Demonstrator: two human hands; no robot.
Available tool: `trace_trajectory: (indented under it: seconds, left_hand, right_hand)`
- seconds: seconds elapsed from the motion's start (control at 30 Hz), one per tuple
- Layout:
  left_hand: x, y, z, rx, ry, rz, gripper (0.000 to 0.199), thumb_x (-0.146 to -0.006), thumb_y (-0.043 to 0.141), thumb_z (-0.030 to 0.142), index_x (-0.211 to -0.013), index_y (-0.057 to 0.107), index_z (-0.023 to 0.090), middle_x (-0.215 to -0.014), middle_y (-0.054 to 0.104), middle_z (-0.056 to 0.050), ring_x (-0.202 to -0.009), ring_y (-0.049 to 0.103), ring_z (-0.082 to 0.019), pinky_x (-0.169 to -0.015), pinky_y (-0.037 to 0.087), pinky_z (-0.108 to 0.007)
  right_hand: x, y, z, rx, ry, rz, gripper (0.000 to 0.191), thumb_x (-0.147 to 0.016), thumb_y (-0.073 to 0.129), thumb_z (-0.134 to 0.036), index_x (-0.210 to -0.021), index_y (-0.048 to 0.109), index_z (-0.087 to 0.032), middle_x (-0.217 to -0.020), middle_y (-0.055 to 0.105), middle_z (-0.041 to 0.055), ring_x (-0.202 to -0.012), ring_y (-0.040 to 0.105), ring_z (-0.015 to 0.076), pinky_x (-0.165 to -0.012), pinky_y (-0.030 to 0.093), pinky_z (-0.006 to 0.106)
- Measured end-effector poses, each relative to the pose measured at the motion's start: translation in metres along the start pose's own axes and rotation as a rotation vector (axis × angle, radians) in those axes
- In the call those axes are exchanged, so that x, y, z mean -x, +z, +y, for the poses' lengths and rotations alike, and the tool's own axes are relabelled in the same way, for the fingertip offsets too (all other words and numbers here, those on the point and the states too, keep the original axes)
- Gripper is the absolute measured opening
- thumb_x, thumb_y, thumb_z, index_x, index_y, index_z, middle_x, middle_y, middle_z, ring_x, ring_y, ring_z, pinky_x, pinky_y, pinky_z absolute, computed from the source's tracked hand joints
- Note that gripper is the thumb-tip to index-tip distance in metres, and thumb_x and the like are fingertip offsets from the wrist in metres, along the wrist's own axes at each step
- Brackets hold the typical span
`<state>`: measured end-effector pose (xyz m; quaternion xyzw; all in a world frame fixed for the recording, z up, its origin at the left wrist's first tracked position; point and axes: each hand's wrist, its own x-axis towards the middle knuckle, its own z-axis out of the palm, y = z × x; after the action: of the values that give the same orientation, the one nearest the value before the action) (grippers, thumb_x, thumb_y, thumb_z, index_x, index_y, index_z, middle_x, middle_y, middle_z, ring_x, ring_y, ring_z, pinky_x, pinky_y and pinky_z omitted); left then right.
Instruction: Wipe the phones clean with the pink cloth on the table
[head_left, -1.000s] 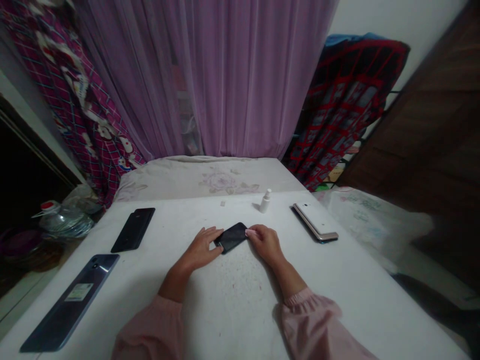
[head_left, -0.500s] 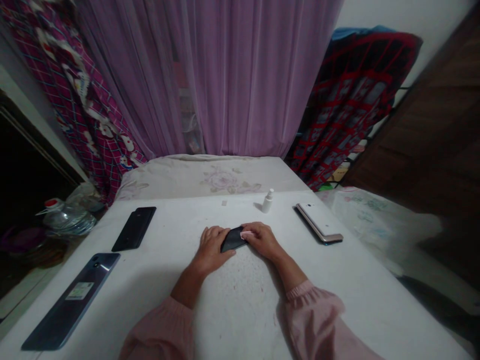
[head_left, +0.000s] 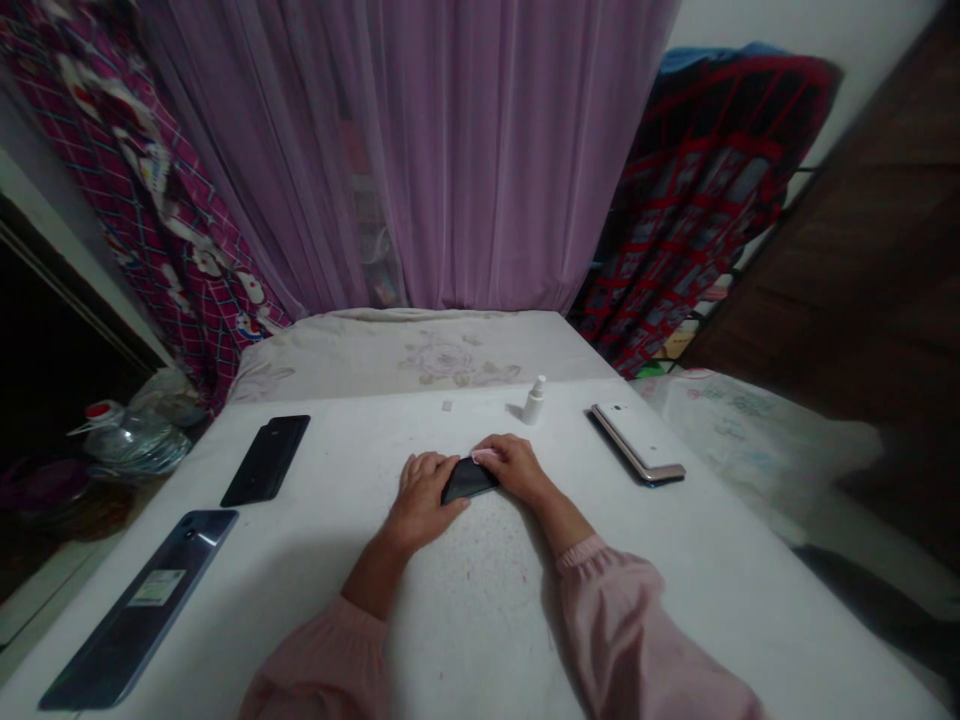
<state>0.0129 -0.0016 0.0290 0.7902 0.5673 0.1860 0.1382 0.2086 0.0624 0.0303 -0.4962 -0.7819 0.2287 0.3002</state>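
Nearest you, your pink-sleeved forearms come in from 6 o'clock onto the white, speckled bench (head_left: 465,640). Your left hand (head_left: 424,495) lies almost closed, its fingers (head_left: 427,465) draped over the left end of a black smartphone (head_left: 469,481), pinning it to the bench. Your right hand (head_left: 517,468) sits at the phone's other end, fingers curled and nearly shut on a small pink wipe (head_left: 486,456), though the hands hide how firmly it is held. The phone lies flat at 12 o'clock from your wrists, mostly covered. The step in hand looks like working the wipe along that end while the left hand steadies the phone; the next move calls for keeping that steadying hold.

Farther out, a blue-grey phone (head_left: 139,610) with a label lies at 8 o'clock, and a black phone (head_left: 265,460) at 10. A small white spray bottle (head_left: 533,402) stands at 12, and a white-backed phone (head_left: 637,443) with a gold edge lies at 2. Beyond the bench is a bed with a floral cover (head_left: 420,355), then a sheer purple curtain (head_left: 420,150), with a plaid cartoon-print cloth (head_left: 150,200) at 10 and a red-and-black hanging (head_left: 697,200) at 1.
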Motion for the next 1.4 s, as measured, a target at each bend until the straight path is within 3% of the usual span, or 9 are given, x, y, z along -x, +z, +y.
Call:
trace_trajectory:
  seconds: [0.23, 0.33, 0.5, 0.77, 0.93, 1.13, 1.27, 1.4]
  left_hand:
    - [0.001, 0.000, 0.002, 0.013, -0.009, 0.003, 0.057, -0.081, 0.063, 0.034, -0.135, 0.048, 0.027, -0.124, 0.055, -0.008, -0.122, 0.046, -0.029, -0.115, 0.020, -0.052]
    - [0.002, 0.000, 0.002, 0.012, 0.006, 0.002, 0.057, -0.081, 0.063, 0.032, -0.136, 0.048, 0.027, -0.124, 0.056, -0.007, -0.122, 0.046, -0.028, -0.115, 0.021, -0.052]
    - [0.004, -0.002, 0.000, 0.013, 0.024, -0.033, 0.058, -0.081, 0.063, 0.030, -0.137, 0.047, 0.025, -0.127, 0.055, -0.008, -0.124, 0.045, -0.028, -0.116, 0.018, -0.052]
    - [0.004, 0.002, -0.003, -0.010, 0.035, -0.034, 0.062, -0.082, 0.062, 0.033, -0.140, 0.044, 0.022, -0.130, 0.055, -0.011, -0.127, 0.046, -0.029, -0.116, 0.019, -0.053]
    - [0.012, 0.010, -0.016, -0.063, 0.023, 0.068, 0.072, -0.081, 0.063, 0.044, -0.143, 0.037, 0.019, -0.143, 0.048, -0.014, -0.135, 0.039, -0.033, -0.115, 0.024, -0.055]
    - [0.022, 0.010, -0.025, -0.089, 0.018, 0.157, 0.050, -0.086, 0.059, 0.039, -0.131, 0.049, 0.020, -0.133, 0.057, -0.011, -0.129, 0.047, -0.030, -0.113, 0.027, -0.055]
    - [0.023, 0.013, -0.023, -0.109, 0.016, 0.193, 0.050, -0.086, 0.059, 0.038, -0.131, 0.048, 0.020, -0.133, 0.057, -0.011, -0.129, 0.047, -0.029, -0.114, 0.027, -0.054]
    - [0.023, 0.014, -0.022, -0.131, 0.018, 0.176, 0.052, -0.087, 0.058, 0.040, -0.133, 0.047, 0.018, -0.135, 0.056, -0.012, -0.131, 0.046, -0.029, -0.115, 0.025, -0.054]
  right_hand:
    - [0.027, -0.014, 0.005, -0.240, -0.222, -0.086, 0.012, -0.083, 0.065, -0.032, -0.079, 0.072, -0.023, -0.106, 0.074, 0.0074, -0.109, 0.065, 0.0232, -0.093, 0.046, 0.036]
    - [0.033, -0.017, 0.005, -0.234, -0.222, -0.102, 0.013, -0.082, 0.066, -0.034, -0.080, 0.072, -0.023, -0.108, 0.073, 0.0087, -0.113, 0.062, 0.0243, -0.096, 0.044, 0.038]
    - [0.027, -0.011, 0.005, -0.185, -0.160, -0.073, 0.008, -0.079, 0.070, -0.031, -0.080, 0.073, -0.025, -0.107, 0.073, 0.0058, -0.105, 0.065, 0.0223, -0.095, 0.044, 0.037]
    - [0.011, 0.001, -0.003, -0.004, -0.033, 0.032, 0.010, -0.083, 0.065, -0.030, -0.082, 0.073, -0.024, -0.079, 0.073, 0.0008, -0.080, 0.062, 0.0182, -0.079, 0.042, 0.029]
    - [0.010, 0.003, -0.004, 0.020, -0.028, 0.058, 0.012, -0.084, 0.064, -0.030, -0.084, 0.074, -0.023, -0.078, 0.073, 0.0015, -0.078, 0.062, 0.0175, -0.076, 0.041, 0.028]
    - [0.014, 0.002, -0.002, -0.003, -0.022, 0.054, 0.012, -0.083, 0.064, -0.030, -0.083, 0.075, -0.023, -0.076, 0.072, 0.0027, -0.076, 0.063, 0.0193, -0.073, 0.043, 0.029]
    - [0.028, -0.005, 0.002, -0.174, -0.138, -0.008, 0.011, -0.082, 0.064, -0.029, -0.078, 0.073, -0.023, -0.090, 0.075, 0.0041, -0.096, 0.067, 0.0217, -0.085, 0.046, 0.032]
    - [0.041, -0.012, 0.005, -0.249, -0.221, -0.072, 0.011, -0.082, 0.066, -0.032, -0.079, 0.072, -0.023, -0.102, 0.074, 0.0075, -0.116, 0.061, 0.0243, -0.094, 0.045, 0.036]
